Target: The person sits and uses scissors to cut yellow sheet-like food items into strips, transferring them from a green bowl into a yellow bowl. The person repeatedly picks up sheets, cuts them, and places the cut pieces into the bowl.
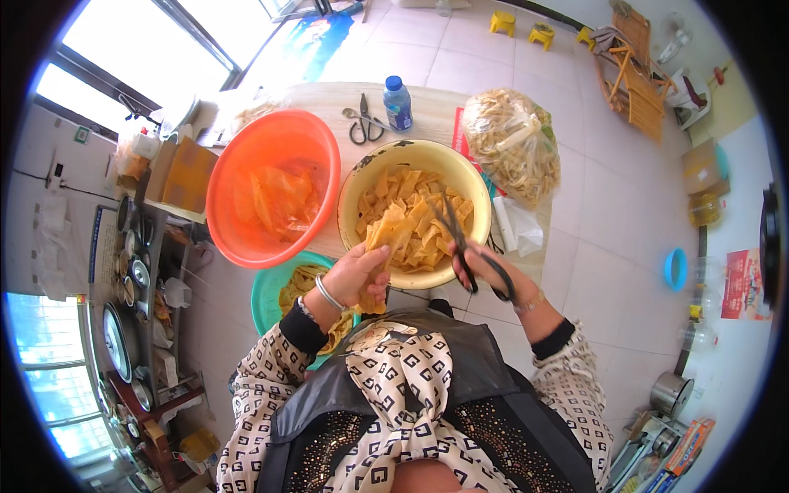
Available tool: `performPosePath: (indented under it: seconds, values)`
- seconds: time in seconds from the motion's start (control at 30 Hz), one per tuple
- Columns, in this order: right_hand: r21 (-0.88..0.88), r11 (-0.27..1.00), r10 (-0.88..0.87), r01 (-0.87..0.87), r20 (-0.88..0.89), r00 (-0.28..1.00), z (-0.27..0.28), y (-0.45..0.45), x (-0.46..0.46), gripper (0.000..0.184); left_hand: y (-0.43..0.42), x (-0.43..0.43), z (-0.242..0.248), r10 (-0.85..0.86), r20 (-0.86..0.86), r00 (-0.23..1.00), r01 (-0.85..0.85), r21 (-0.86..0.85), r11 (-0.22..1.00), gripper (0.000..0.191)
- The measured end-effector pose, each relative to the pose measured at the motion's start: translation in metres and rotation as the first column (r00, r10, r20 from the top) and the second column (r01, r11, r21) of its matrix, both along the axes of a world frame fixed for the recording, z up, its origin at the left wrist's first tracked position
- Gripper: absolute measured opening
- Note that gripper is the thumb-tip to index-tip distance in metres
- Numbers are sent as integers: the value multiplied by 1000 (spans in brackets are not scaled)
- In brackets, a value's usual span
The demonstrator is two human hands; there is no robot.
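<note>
My left hand [357,278] grips a bundle of yellowish dried strips [389,231], perhaps tofu skin, over the near left rim of a cream enamel basin [484,203]. Cut pieces of the same stuff [425,240] fill the basin. In my right hand [493,271] is a pair of dark scissors [459,237], slightly blurred, with the blades pointing up over the basin's right part. A green basin [262,299] with more strips [302,283] stands lower, at the left below my left hand. The orange plastic basin [225,231] on the table holds a crumpled plastic bag [283,200].
On the wooden table [308,95] lie another pair of scissors [365,123] and a spoon [351,113], beside a blue-capped bottle [398,105]. A clear bag of strips [508,142] sits at the right. Cardboard boxes [188,175] and a shelf with pots [140,273] stand left.
</note>
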State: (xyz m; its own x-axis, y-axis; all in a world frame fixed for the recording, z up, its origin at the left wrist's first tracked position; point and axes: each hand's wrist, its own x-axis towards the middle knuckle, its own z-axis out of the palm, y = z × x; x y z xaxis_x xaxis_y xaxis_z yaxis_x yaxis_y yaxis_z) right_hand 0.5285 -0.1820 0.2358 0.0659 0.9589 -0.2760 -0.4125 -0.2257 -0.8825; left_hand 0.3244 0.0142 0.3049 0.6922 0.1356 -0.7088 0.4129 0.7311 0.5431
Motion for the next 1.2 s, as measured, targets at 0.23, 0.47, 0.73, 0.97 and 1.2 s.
performPosePath:
  seconds: [0.23,0.47,0.73,0.97,1.2]
  values:
    - [202,962,166,-186,109,980,-10,6,-34,44,-10,30,6,-187,-92,978,187,-3,982,23]
    - [19,997,-71,69,429,900,-15,16,-43,27,-9,36,-14,-136,-68,988,129,-100,987,27]
    - [220,927,-367,303,370,854,4,77,-53,26,-15,30,-39,-301,60,952,300,27,953,11]
    - [248,927,-360,282,374,854,14,107,-23,13,-2,14,-38,-657,138,741,498,543,676,27]
    - [237,879,-466,413,245,850,1,113,-13,12,-7,2,-18,-330,170,929,307,148,940,33]
